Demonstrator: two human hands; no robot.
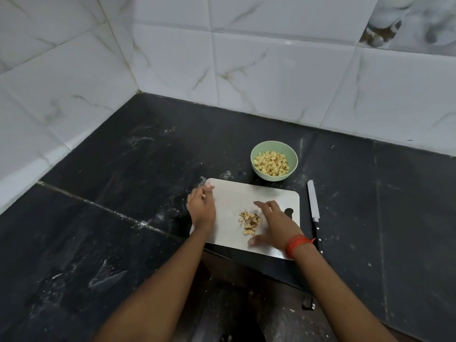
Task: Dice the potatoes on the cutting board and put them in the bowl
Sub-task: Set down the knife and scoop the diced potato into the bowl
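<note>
Reaching in from the near edge, both forearms converge on the cutting board (232,193), which lies at the front of the black counter (123,193), within easy reach.

1. Right hand (274,223): released, fingers spread and thumb out, holding nothing. It hovers just right of the diced potato pile (249,222), palm turned toward it. This posture suits sweeping or gathering the pieces rather than cutting. An orange thread band (297,244) circles the wrist.

2. Left hand (201,208): positioned over the board's left edge, fingers close together and lightly bent. No object shows in it. Blur prevents telling whether it pinches the edge or only rests there. Either way, the position would steady the board or serve as a stop for the swept pieces.

3. Diced potato pile: a small heap at the board's centre, between the two hands. Skin shows on several pieces.

4. Knife (313,208): laid flat on the counter just right of the board, parallel to its edge, blade pointing away. Being set aside, it indicates that cutting of this batch is judged complete.

5. Bowl (271,177): pale green, just beyond the board's far edge, already holding many potato cubes (271,163). Its closeness keeps the transfer short.

6. Tiled wall (271,70): white marbled tiles close off the corner behind.

Judged stage: transfer of the last pile remains.
</note>
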